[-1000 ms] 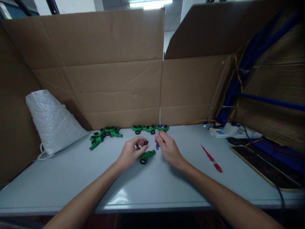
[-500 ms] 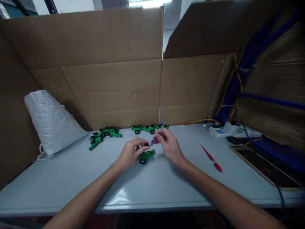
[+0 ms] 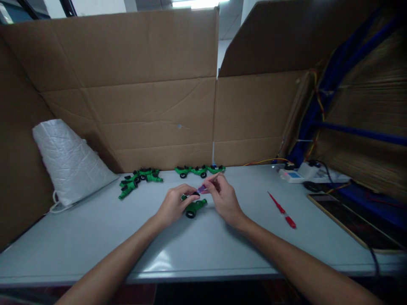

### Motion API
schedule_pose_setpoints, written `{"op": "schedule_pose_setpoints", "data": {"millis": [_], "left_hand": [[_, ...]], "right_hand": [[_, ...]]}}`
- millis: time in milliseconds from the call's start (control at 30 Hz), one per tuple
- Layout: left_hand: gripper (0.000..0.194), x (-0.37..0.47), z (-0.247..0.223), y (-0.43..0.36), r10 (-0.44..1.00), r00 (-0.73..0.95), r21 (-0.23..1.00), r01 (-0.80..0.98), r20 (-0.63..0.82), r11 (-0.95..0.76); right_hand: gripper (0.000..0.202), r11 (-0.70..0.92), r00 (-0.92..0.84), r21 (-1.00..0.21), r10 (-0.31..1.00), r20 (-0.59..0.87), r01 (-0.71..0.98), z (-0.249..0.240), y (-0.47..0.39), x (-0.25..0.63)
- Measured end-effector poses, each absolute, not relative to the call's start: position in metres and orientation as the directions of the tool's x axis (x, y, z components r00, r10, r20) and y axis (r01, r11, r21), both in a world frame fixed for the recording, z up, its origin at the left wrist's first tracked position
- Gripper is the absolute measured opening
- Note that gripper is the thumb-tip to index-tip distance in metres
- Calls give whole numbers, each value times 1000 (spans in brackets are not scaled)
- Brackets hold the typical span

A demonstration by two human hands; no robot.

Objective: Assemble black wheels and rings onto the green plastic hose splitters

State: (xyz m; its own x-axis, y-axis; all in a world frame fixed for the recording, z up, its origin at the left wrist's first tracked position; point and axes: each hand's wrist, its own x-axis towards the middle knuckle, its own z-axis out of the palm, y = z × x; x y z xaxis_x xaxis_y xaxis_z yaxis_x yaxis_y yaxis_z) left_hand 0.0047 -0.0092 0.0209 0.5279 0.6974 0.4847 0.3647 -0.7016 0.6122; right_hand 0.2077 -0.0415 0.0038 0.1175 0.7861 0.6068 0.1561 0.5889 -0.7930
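My left hand (image 3: 176, 204) is closed, its thumb and fingertips pinching a small black part (image 3: 196, 193); some green shows beside it, and the fingers hide the rest. In my right hand (image 3: 224, 198) is a slim purple-handled screwdriver (image 3: 202, 189) with a thin shaft reaching up and right past the fingers. Its purple end is at the black part, touching or nearly so; I cannot tell which. Just below both hands, a green toy piece (image 3: 197, 205) with a black wheel (image 3: 190, 214) rests on the white table (image 3: 203, 245).
Several green toy pieces with black parts (image 3: 140, 180) lie at the back left, and a row of green wheeled toys (image 3: 199, 171) at the back centre. A red screwdriver (image 3: 282, 210) lies to the right, near a power strip (image 3: 292, 176) and a dark panel (image 3: 349, 222). A white wrapped bag (image 3: 70, 165) leans against cardboard.
My right hand has tilted the screwdriver flatter and moved its purple end left and slightly up to the black part. My left hand has hardly moved.
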Motion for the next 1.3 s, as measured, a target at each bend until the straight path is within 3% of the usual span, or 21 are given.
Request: {"op": "schedule_pose_setpoints", "data": {"millis": [133, 267, 633, 800, 900, 1100, 1300], "left_hand": [[25, 5, 20, -8, 694, 515, 605, 364, 503, -708], [23, 4, 20, -7, 685, 529, 596, 363, 501, -716], [19, 4, 23, -8, 668, 512, 567, 364, 541, -739], [22, 3, 23, -7, 673, 511, 556, 386, 535, -736], [24, 3, 20, -5, 684, 496, 566, 390, 535, -726], [25, 3, 19, -5, 665, 511, 561, 367, 545, -742], [19, 1, 20, -4, 662, 506, 544, 384, 552, -747]], "right_hand": [[33, 586, 200, -800, 775, 600, 127, 4, -41, 208], [32, 575, 118, -809, 801, 587, 121, 7, -42, 208], [31, 596, 157, -780, 765, 624, 193, 6, -45, 208], [30, 586, 60, -803, 803, 594, 106, 6, -41, 208], [32, 545, 96, -838, 833, 544, 20, 8, -37, 211], [33, 464, 129, -884, 875, 467, 59, 9, -36, 219], [25, 453, 103, -891, 887, 450, -16, 15, -38, 217]]}}
